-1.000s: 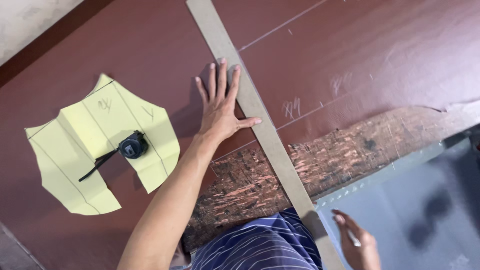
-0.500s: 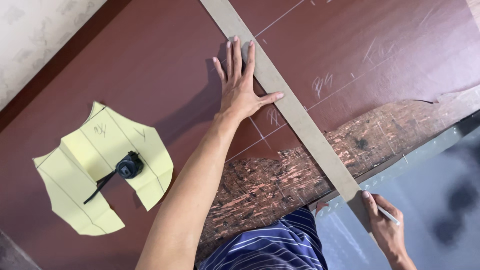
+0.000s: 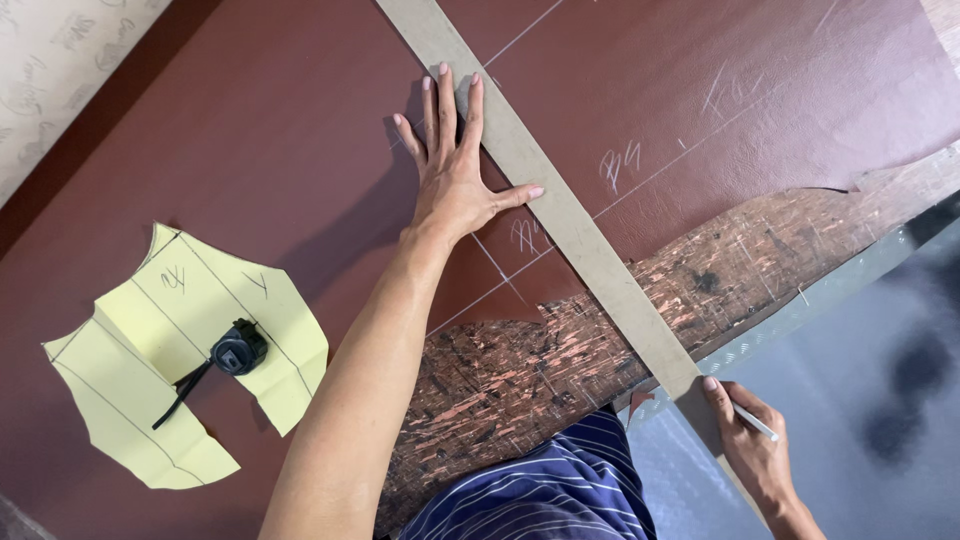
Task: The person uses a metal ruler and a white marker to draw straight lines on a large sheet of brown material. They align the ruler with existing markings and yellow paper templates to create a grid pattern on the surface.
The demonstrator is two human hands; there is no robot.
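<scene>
A dark red sheet of leather-like material (image 3: 300,160) covers a worn wooden table (image 3: 500,370). A long grey-brown straightedge (image 3: 560,210) lies diagonally across it. My left hand (image 3: 455,170) lies flat with spread fingers on the sheet, its thumb and fingers against the straightedge. My right hand (image 3: 750,450) grips the straightedge's near end at the table edge and holds a thin white marking pen (image 3: 755,422). Chalk lines and scribbles mark the sheet around the left hand.
Yellow paper pattern pieces (image 3: 190,350) lie at the left with a small black tape measure (image 3: 235,352) on top. A metal strip (image 3: 830,290) runs along the table's edge at the right, with grey floor beyond. My striped shirt (image 3: 540,490) shows at the bottom.
The left hand has slid farther up along the straightedge. The right hand has come up from the bottom edge to grip the straightedge's near end. The view has shifted.
</scene>
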